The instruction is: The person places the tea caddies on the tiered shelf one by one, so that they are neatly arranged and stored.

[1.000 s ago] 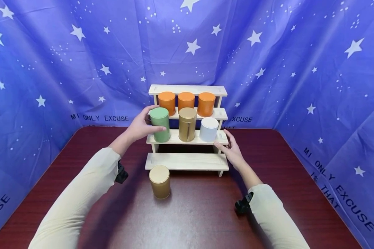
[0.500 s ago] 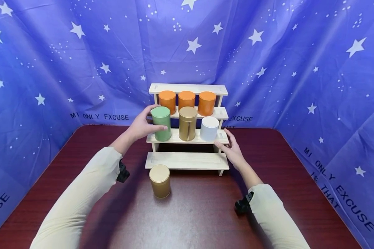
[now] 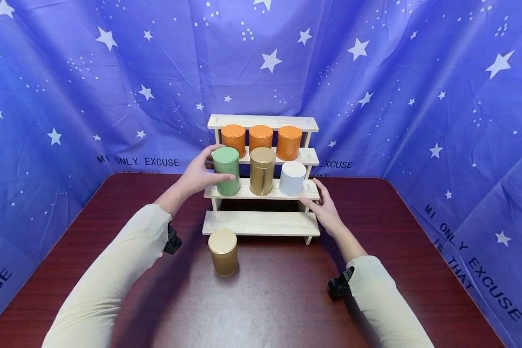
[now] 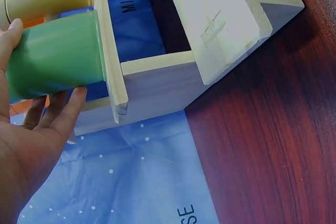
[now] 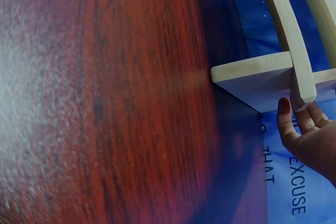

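Observation:
A green canister (image 3: pixel 227 176) stands at the left of the second shelf up on a tiered wooden rack (image 3: pixel 265 223). My left hand (image 3: pixel 197 175) grips it, thumb across the front and fingers around the far side. In the left wrist view the green canister (image 4: pixel 58 53) has its base at the board's front edge. A tall gold canister (image 3: pixel 262 173) and a shorter white canister (image 3: pixel 292 180) share that shelf. At the board's right end, my right hand (image 3: pixel 326 209) holds the rack; the right wrist view shows the thumb and fingers (image 5: pixel 285 114) on either side of the board's end.
Orange canisters (image 3: pixel 289 144) line the third shelf. A short gold canister (image 3: pixel 224 256) stands on the dark red table (image 3: pixel 278 299), before the rack's left front. The top shelf (image 3: pixel 263 122) and bottom shelf are bare. A blue star-printed curtain (image 3: pixel 156 58) hangs behind.
The green canister has slid slightly right toward the tall gold one, in my left hand's grip. My right hand keeps its place on the rack. The head view has tilted a little.

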Demonstrator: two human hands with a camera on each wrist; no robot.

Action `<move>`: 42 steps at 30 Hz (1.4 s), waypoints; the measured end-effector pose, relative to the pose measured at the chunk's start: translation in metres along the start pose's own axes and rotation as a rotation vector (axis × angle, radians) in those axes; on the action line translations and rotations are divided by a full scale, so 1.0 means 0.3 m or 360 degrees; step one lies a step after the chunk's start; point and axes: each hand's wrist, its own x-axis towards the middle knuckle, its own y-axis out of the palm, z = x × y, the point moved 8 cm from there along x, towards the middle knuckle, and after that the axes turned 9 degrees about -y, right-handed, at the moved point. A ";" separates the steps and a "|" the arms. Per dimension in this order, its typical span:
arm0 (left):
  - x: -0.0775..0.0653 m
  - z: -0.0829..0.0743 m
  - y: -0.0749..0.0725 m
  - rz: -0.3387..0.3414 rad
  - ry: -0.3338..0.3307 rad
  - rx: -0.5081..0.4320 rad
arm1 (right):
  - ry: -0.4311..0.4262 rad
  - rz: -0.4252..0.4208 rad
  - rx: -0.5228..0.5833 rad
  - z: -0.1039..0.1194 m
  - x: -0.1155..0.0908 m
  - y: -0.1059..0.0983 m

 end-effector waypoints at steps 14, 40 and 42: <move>0.015 -0.002 0.005 -0.0028 0.0019 0.0053 | 0.0005 0.0009 -0.0033 0.026 -0.005 0.005; 0.021 0.009 0.011 0.0000 0.0028 0.0052 | -0.0017 -0.0016 -0.0021 0.001 0.001 -0.001; 0.019 0.009 0.009 0.0006 0.0032 0.0050 | -0.0017 -0.0013 -0.0023 0.003 0.001 -0.001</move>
